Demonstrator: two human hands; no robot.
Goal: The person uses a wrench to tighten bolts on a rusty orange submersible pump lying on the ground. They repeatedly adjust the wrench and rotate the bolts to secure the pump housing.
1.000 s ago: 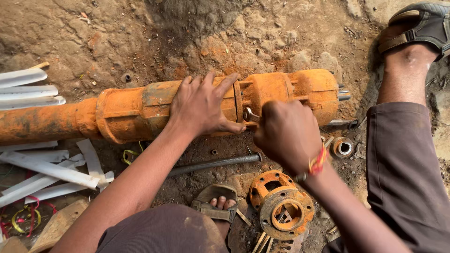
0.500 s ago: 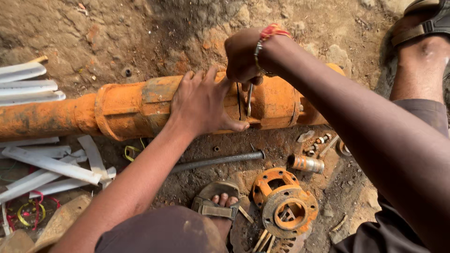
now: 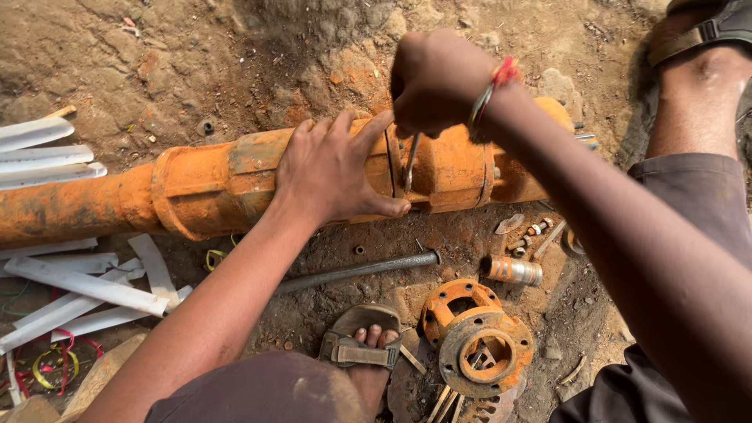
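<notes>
Down on the bare dirt ground (image 3: pixel 235 55), the left hand (image 3: pixel 333 168) lies spread flat, palm down, on the orange pump body (image 3: pixel 211 184), a long rusty cylinder running sideways beneath both hands. The thumb reaches toward a joint in the casing. Just to the right of it, the right hand (image 3: pixel 435 78) is closed in a fist around the top of a thin metal tool (image 3: pixel 410 163), which hangs down against that joint; the tool's tip is too small to make out. A red thread band (image 3: pixel 493 86) circles the right wrist.

Beyond the hands the ground is open, rough soil up to the picture's top edge. Nearer the body the room is tighter: a grey steel rod (image 3: pixel 356 270) lies just below the left hand, a sandalled foot (image 3: pixel 364 341) below that, and two stacked orange flanges (image 3: pixel 478 341) beneath the right forearm. A short ribbed sleeve (image 3: pixel 513 270) and some small loose fittings (image 3: pixel 533 229) sit near the flanges. Well to the left of the left hand, white plastic strips (image 3: pixel 86 286) lie scattered on both sides of the cylinder. A second sandalled foot (image 3: pixel 697 47) rests beyond the right arm.
</notes>
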